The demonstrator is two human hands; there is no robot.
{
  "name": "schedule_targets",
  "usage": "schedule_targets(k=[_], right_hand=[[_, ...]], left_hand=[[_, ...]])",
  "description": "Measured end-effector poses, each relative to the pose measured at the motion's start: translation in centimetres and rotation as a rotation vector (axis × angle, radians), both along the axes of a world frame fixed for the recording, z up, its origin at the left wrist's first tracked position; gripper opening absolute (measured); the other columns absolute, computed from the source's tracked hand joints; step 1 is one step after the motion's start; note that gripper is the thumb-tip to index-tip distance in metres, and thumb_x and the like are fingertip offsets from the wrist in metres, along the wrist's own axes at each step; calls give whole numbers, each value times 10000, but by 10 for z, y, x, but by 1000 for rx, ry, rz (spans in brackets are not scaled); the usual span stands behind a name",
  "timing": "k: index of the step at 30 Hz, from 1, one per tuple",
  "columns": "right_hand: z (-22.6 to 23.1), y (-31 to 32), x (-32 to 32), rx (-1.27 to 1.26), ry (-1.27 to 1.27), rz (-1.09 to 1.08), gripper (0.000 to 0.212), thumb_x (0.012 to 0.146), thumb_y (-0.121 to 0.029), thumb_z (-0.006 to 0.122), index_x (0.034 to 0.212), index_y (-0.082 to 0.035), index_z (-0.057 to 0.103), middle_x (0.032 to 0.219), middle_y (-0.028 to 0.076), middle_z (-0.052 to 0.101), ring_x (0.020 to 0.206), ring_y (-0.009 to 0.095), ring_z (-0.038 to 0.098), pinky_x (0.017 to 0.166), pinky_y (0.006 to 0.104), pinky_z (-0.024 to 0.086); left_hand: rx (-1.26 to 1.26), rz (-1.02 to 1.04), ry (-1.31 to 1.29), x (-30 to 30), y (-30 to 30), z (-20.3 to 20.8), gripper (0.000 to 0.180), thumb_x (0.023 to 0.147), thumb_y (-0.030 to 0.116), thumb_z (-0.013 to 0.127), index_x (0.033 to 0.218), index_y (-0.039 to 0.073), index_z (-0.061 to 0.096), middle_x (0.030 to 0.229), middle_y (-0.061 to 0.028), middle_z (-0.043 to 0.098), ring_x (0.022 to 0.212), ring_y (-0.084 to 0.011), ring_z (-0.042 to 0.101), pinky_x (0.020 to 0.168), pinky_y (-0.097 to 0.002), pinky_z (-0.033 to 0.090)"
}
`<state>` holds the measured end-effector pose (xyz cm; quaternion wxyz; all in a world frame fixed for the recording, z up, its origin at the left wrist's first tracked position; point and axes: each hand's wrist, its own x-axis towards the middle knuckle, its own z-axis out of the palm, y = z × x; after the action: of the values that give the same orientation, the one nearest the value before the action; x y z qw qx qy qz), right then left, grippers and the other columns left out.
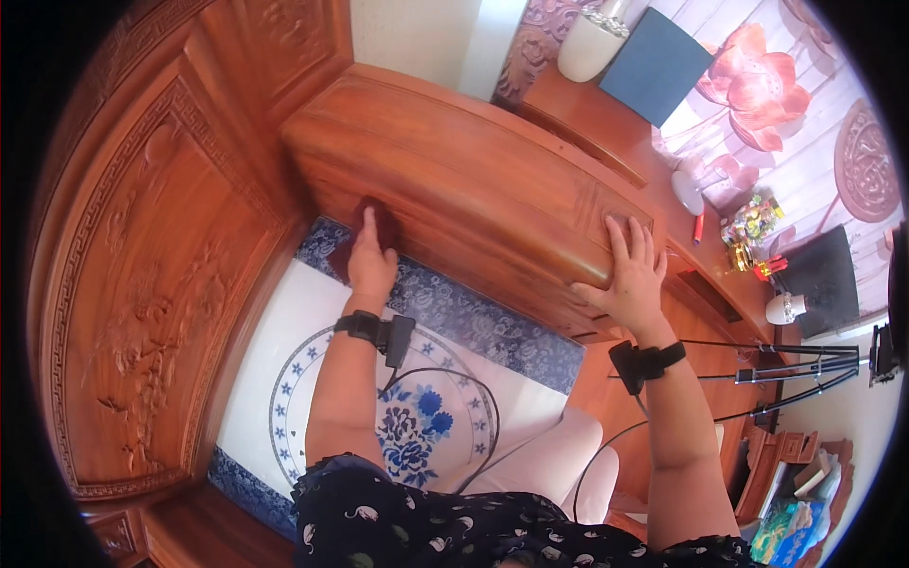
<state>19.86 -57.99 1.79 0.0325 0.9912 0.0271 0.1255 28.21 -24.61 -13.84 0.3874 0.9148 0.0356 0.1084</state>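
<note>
My left hand (371,265) presses a dark maroon cloth (386,223) against the inner side of a carved wooden sofa's armrest (445,161), just above the seat. Cloth bunches out on both sides of the fingers, and part of it hangs over the cushion's blue border. On the rounded front end of the armrest, my right hand (629,282) lies with its fingers spread, holding nothing. Below my left forearm, a white seat cushion (256,379) shows blue flowers and a dark blue patterned edge.
A carved wooden backrest (142,312) rises at the left. Beyond the armrest, a wooden cabinet (606,128) carries a white vase (592,43), a blue-grey box (655,66) and small ornaments. A black tripod (805,364) stands at the right. Cables run from both wrist straps.
</note>
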Motion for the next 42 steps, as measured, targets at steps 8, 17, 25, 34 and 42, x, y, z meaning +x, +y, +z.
schedule_targets(k=[8,17,25,34,42], right_hand=[[5,3,-2,6,32,-42,999,534,-521,737,1375,-214,295,1392,172,256,1288,357,238,974,640,173],[2,2,-1,8,40,-31,1007,548,-554,726,1384,-213,281,1402,170,246,1298,354,225,982,633,166],[2,2,0,-9,34,-39,1018,545,-584,714,1383,-199,284,1396,169,260,1297,352,229,979,631,171],[2,1,0,-8,20,-32,1006,547,-568,716,1382,-208,286,1395,172,261,1297,348,232,989,623,166],[3,2,-1,-4,38,-39,1007,546,-569,716,1382,-209,286,1400,178,252,1299,354,227,987,627,165]], left_hand=[[153,-105,28,-5,13,16,741,714,11,564,1380,146,268,1167,-194,511,1023,-364,514,872,-399,429],[-6,166,-43,-4,24,5,707,726,21,554,1371,146,293,1181,-191,508,1042,-365,507,871,-403,431],[266,111,-16,7,15,16,687,712,-9,539,1348,153,339,1096,-146,527,948,-350,521,824,-408,449],[466,-82,-133,-2,21,15,638,710,-37,519,1308,148,397,1053,-96,534,937,-318,516,796,-414,443],[261,81,-136,6,16,11,690,685,-64,541,1327,115,362,1106,-141,526,952,-340,505,832,-397,439]])
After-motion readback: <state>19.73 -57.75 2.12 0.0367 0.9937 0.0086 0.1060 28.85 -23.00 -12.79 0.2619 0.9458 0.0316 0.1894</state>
